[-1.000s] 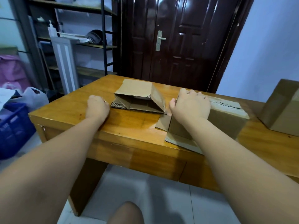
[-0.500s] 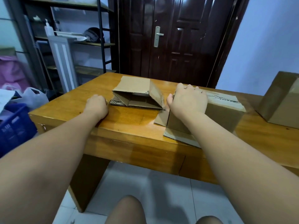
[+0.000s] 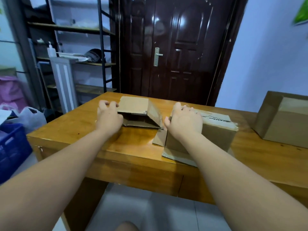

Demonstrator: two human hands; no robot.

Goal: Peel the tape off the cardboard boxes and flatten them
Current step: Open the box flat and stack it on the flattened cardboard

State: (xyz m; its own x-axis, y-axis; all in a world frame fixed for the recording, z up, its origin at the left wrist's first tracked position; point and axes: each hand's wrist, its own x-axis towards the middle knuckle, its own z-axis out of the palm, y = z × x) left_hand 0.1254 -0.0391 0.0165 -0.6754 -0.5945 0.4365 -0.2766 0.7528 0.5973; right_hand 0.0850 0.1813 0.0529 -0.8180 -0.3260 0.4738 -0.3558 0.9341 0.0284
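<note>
**Wood surface, two boxes under my hands**

Wood surface (image 3: 80,129) runs from its left corner at my 10 o'clock off to the right, front edge nearest me. A dark door (image 3: 175,47) stands behind at 12 and a shelving rack (image 3: 75,29) at 11.

At 12 o'clock sits the half-collapsed box (image 3: 138,107), its top panel slanting down on the right and its near end gaping. My left hand (image 3: 108,119) is at that box's left edge, fingers curled against the top panel; whether they grip it I cannot tell.

Just beside it, at 1 o'clock, is the taped box (image 3: 215,135), upright, with pale tape (image 3: 216,119) along its top. My right hand (image 3: 185,120) lies spread over its near-left top corner, thumb down the left side, holding nothing. One bottom flap (image 3: 160,136) splays left, nearly touching the collapsed box; another (image 3: 178,156) lies toward me, close to the front edge.

Bare wood shows left of my left hand and along the front edge. A third box (image 3: 286,124) stands well apart at 3 o'clock, and a blue crate (image 3: 11,144) sits on the floor at 9.
</note>
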